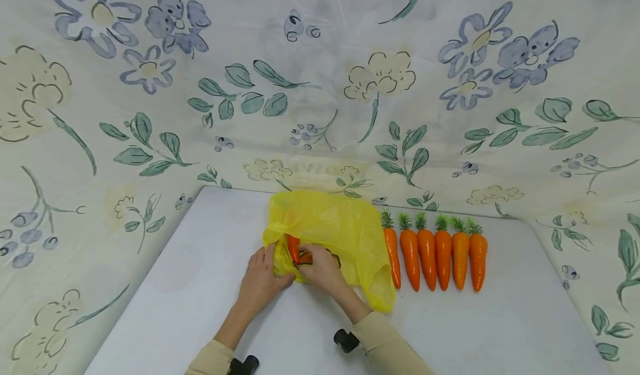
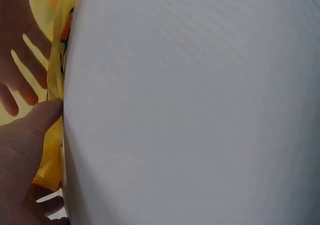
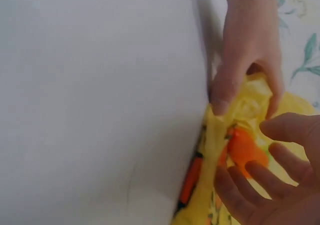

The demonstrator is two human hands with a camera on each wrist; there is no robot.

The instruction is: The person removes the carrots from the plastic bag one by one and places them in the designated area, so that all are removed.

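A yellow plastic bag (image 1: 325, 214) lies on the white table, its mouth toward the left. My left hand (image 1: 262, 280) grips the bag's left edge, the thumb on the near side and the fingers on the far side. An orange carrot (image 1: 293, 248) shows inside the mouth, seen again as an orange carrot end (image 3: 245, 150) in the right wrist view. At the opening is my right hand (image 1: 322, 269), its fingers spread and fairly straight beside the carrot; in the right wrist view this hand (image 3: 280, 185) grips nothing. The bag hides much of what it contains.
Several orange carrots (image 1: 443, 258) with green tops stand in a row right of the bag, the leftmost partly touching or covered by it. The white table (image 1: 525, 308) ends at a flower-printed cloth (image 1: 320, 114) behind and at the sides.
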